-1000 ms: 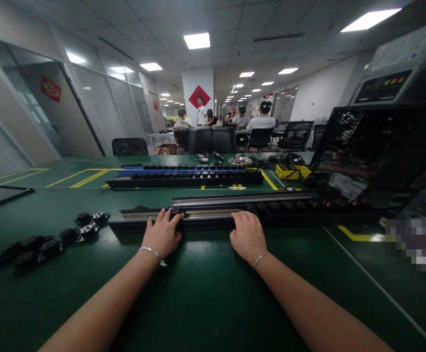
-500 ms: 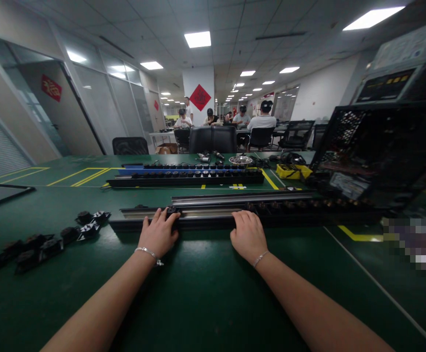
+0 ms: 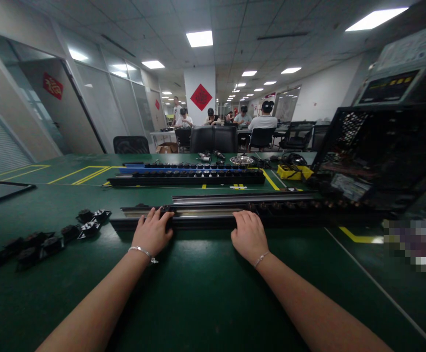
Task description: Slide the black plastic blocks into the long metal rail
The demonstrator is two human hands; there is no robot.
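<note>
A long black rail with a silver channel (image 3: 205,215) lies across the green table in front of me. My left hand (image 3: 152,234) rests on its left part, fingers closed over a small black module (image 3: 166,210) seated in the channel. My right hand (image 3: 249,235) grips the rail's near edge about a hand's width to the right, fingers curled over it. More black modules (image 3: 282,206) sit in the rail to the right of my right hand.
Several loose black modules (image 3: 51,242) lie in a row at the left. A second filled rail (image 3: 187,178) lies farther back, with a metal bowl (image 3: 241,160) and a yellow box (image 3: 293,172) behind it. A black mesh crate (image 3: 381,156) stands at the right. People (image 3: 264,120) sit at a far table.
My left hand has slid to the left along the rail with the black module under its fingers. My right hand has stayed in place.
</note>
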